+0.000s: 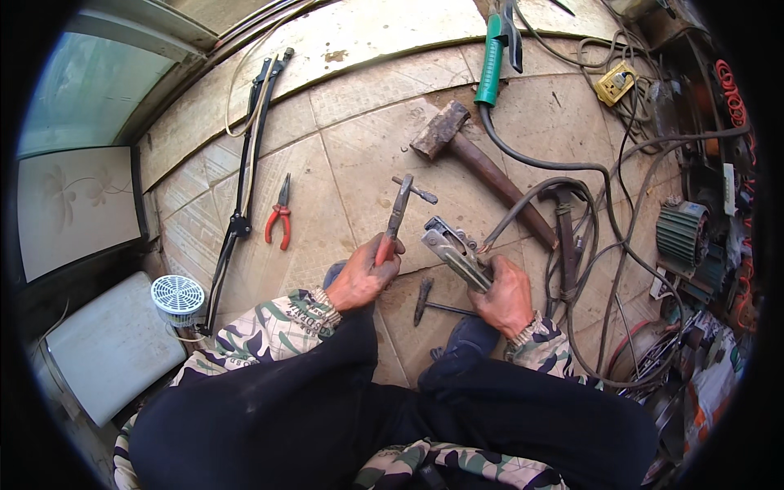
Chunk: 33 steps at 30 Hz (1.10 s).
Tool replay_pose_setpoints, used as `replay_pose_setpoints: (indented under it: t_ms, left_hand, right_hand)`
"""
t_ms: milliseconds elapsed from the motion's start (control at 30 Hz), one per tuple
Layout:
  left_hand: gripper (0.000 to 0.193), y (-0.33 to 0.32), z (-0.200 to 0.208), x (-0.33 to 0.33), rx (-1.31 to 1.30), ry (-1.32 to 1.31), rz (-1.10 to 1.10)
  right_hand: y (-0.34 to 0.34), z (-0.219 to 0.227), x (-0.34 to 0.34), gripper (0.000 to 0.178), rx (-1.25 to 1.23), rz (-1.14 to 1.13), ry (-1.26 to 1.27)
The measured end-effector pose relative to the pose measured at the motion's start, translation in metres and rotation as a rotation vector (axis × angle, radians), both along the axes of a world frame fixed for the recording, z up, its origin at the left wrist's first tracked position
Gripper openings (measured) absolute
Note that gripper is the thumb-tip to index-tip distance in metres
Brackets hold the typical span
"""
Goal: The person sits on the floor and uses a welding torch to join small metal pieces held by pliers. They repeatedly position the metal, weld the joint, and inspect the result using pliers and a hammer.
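My left hand point(365, 274) is closed round the handles of a pair of red-handled pliers point(397, 217), jaws pointing away from me. A small metal bolt-like piece point(422, 193) sits crosswise at the jaws, seemingly gripped by them. In my right hand point(503, 299) is a metal spring clamp point(451, 251), held by its handles with its jaw end toward the pliers. A cable's bare copper end point(485, 247) lies against or close by the clamp; whether it is fastened there I cannot tell. Pliers and clamp are apart. Below the clamp rests a chipping hammer point(423, 302) on the tiles.
A sledgehammer point(482, 167), a smaller hammer point(565, 245) and a green electrode holder point(491, 65) lie ahead and right among looped cables point(608, 188). Red needle-nose pliers point(279, 214) and a black folding metal arm point(241, 204) are left. A motor point(682, 233) stands far right.
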<state>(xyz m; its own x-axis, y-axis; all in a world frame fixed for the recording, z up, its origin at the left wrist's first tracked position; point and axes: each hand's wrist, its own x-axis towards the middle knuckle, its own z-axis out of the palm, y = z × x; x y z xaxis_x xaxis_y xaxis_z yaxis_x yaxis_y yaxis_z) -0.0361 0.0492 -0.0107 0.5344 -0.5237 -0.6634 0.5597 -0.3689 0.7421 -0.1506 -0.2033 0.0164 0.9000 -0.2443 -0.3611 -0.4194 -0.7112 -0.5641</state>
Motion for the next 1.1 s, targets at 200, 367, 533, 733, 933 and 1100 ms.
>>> replay_pose_setpoints:
  t_ms: [200, 367, 533, 733, 933, 1100]
  left_hand:
    - [0.028, -0.02, 0.013, 0.0, 0.314, -0.465, -0.147]
    - [0.04, -0.032, 0.021, 0.004, 0.433, -0.452, -0.165]
    - [0.042, -0.037, 0.015, -0.008, 0.463, -0.722, -0.108]
    - [0.047, -0.04, 0.004, -0.016, 0.486, -0.872, -0.097]
    - [0.051, -0.035, 0.005, -0.011, 0.493, -0.719, -0.118]
    - [0.049, -0.032, -0.006, -0.009, 0.479, -0.602, -0.109]
  right_hand:
    - [0.001, 0.004, 0.003, 0.029, 0.016, 0.007, 0.022]
    - [0.001, 0.009, 0.007, 0.032, 0.039, 0.008, 0.113]
    - [0.006, 0.019, 0.014, 0.033, 0.018, -0.012, 0.2]
    - [0.008, 0.03, 0.026, 0.041, 0.044, -0.007, 0.275]
    - [0.008, 0.047, 0.029, 0.061, 0.221, 0.029, 0.233]
    - [0.012, 0.06, 0.029, 0.07, 0.345, 0.026, 0.1]
